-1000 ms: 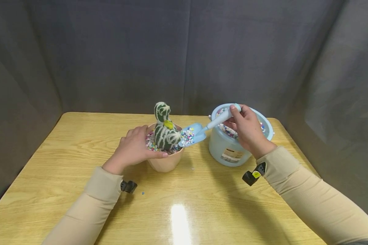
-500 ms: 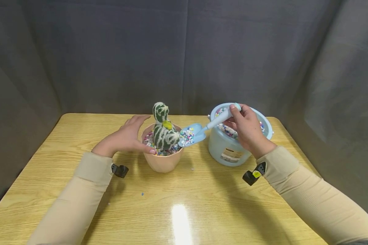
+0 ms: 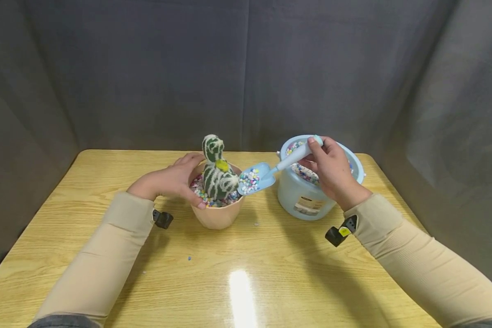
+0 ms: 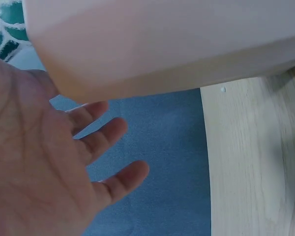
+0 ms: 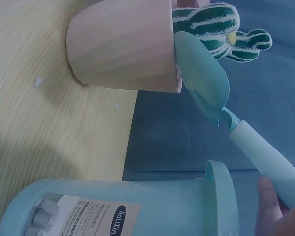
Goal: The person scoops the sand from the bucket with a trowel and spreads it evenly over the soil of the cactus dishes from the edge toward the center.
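A peach flower pot (image 3: 218, 217) stands on the table, with multicoloured pebbles (image 3: 197, 186) around a green-and-white toy cactus (image 3: 219, 181). My left hand (image 3: 170, 181) holds the pot's left rim, thumb at the near side and a finger at the far side. In the left wrist view, several fingers (image 4: 110, 184) of that hand show loosely bent below the pot. My right hand (image 3: 336, 171) grips the handle of a light-blue scoop (image 3: 264, 176), palm side hidden from the head view. The scoop's blade carries pebbles and its tip is at the pot's right rim, beside the cactus.
Under my right hand stands a light-blue bucket (image 3: 303, 200) holding more pebbles. A blue pebble (image 3: 189, 258) and a pale one (image 3: 256, 223) lie loose on the wooden table (image 3: 287, 282). Dark cloth (image 3: 168, 77) hangs behind the table and at both sides.
My left hand has drawn off the pot to the left, then come back slightly toward its rim. The loaded scoop and my right hand have stayed nearly still.
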Demonstrator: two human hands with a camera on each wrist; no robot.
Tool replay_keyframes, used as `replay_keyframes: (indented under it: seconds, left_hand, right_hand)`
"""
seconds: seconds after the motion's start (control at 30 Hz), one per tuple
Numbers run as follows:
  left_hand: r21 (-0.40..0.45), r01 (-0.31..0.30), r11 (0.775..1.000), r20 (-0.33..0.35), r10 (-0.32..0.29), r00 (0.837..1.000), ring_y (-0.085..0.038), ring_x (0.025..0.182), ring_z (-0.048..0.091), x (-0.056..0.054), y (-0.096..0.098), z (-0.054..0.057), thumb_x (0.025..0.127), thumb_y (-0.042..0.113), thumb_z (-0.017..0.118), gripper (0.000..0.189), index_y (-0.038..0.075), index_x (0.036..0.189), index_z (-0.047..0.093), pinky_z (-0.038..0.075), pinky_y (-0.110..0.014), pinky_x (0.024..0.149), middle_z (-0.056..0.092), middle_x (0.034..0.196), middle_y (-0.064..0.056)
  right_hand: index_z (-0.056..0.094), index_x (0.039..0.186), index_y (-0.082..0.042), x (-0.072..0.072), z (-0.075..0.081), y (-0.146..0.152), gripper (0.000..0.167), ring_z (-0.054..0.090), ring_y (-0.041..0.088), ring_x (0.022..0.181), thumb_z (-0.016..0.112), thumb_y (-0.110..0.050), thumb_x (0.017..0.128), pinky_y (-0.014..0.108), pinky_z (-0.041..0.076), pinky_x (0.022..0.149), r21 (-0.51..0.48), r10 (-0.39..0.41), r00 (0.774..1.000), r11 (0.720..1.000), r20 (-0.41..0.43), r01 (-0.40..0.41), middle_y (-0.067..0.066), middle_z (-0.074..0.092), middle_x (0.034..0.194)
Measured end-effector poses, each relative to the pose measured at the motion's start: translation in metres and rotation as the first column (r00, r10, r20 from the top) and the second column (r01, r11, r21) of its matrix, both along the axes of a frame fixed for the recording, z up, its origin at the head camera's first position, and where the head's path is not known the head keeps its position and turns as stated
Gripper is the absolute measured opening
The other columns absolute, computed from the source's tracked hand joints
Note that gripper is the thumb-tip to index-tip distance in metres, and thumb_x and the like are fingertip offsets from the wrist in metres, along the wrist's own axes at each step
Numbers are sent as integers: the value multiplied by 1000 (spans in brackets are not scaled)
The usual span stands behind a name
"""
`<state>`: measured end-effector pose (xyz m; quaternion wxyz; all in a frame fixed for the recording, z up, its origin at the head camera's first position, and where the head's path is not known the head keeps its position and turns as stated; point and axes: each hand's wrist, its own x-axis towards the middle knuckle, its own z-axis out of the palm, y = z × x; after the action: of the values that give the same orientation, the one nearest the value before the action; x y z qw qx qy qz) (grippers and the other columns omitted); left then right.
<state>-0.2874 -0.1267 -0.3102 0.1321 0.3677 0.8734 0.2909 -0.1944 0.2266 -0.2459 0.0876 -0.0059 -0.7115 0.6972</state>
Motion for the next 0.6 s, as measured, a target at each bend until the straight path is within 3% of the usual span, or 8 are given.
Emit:
replay_keyframes:
  seconds: [0.33,0.6]
  left_hand:
    - [-67,30,997,18,-28,999,-52,151,7,-2,1,1,68,49,90,135,-7,161,11,16,-69,117,7,166,-30]
    - [-49,36,998,28,-35,999,-49,151,10,-5,5,-6,68,51,89,129,-3,161,18,17,-66,118,12,165,-26]
  right_hand:
    - [48,114,-7,3,2,-1,16,63,10,95,45,-22,112,23,55,91,10,9,1000,1000,12,-9,8,53,116]
    - [49,113,-7,3,3,1,16,63,11,95,46,-23,112,23,55,90,25,5,1000,1000,9,-5,8,53,116]
